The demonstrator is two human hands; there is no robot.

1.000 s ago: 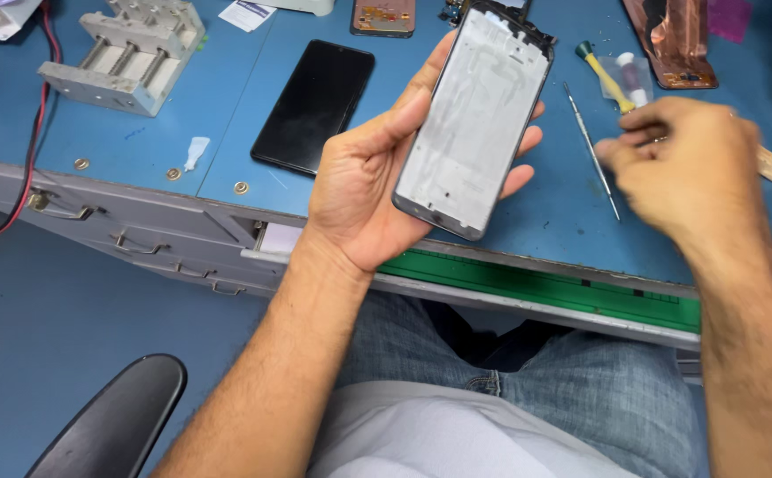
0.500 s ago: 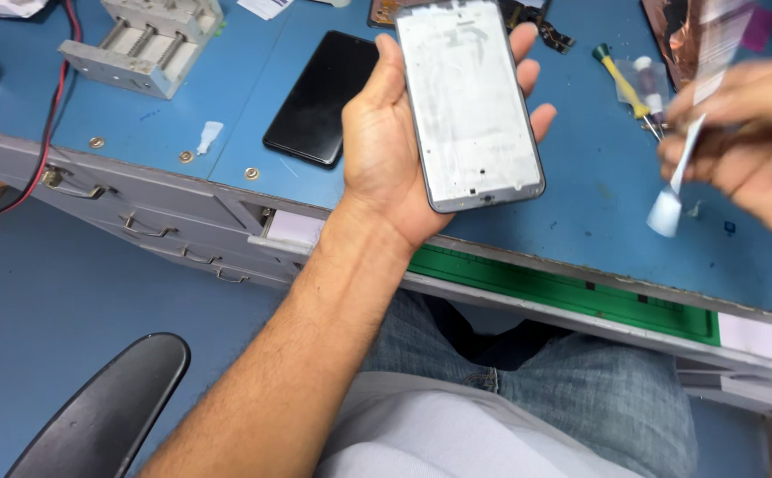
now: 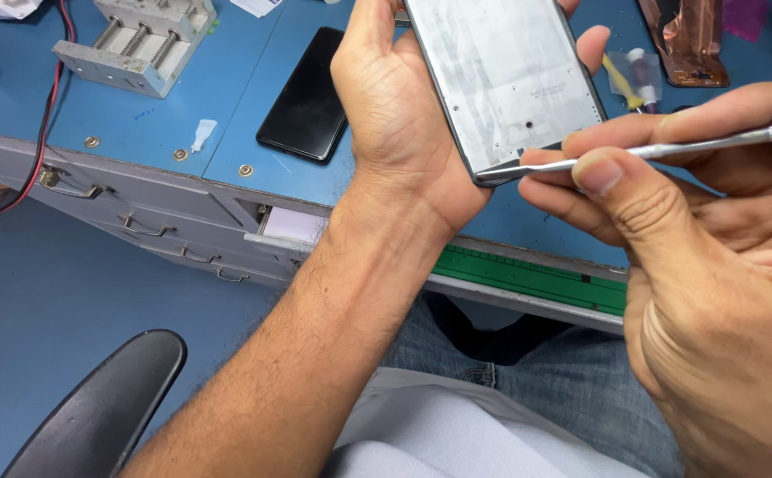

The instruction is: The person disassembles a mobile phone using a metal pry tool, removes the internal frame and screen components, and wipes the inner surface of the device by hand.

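My left hand [image 3: 395,115] grips a phone frame [image 3: 510,80] with a pale silver inner face turned up, held over the blue workbench [image 3: 227,106]. My right hand [image 3: 705,257] pinches a thin metal pry tool [image 3: 669,149] between thumb and fingers. The tool's flat tip rests against the lower edge of the phone frame, near its bottom corner. The top of the frame runs out of view.
A black phone [image 3: 308,97] lies face up on the bench left of my wrist. A grey metal clamp jig [image 3: 138,40] stands at the back left beside a red cable [image 3: 45,133]. Small bottles [image 3: 638,75], a copper-coloured part [image 3: 683,40], a green ruler strip [image 3: 528,274] and a chair arm [image 3: 94,416] are nearby.
My left hand has brought the phone frame closer and higher. My right hand, which held a white strip half a second ago, now holds the metal pry tool against the frame's lower edge.
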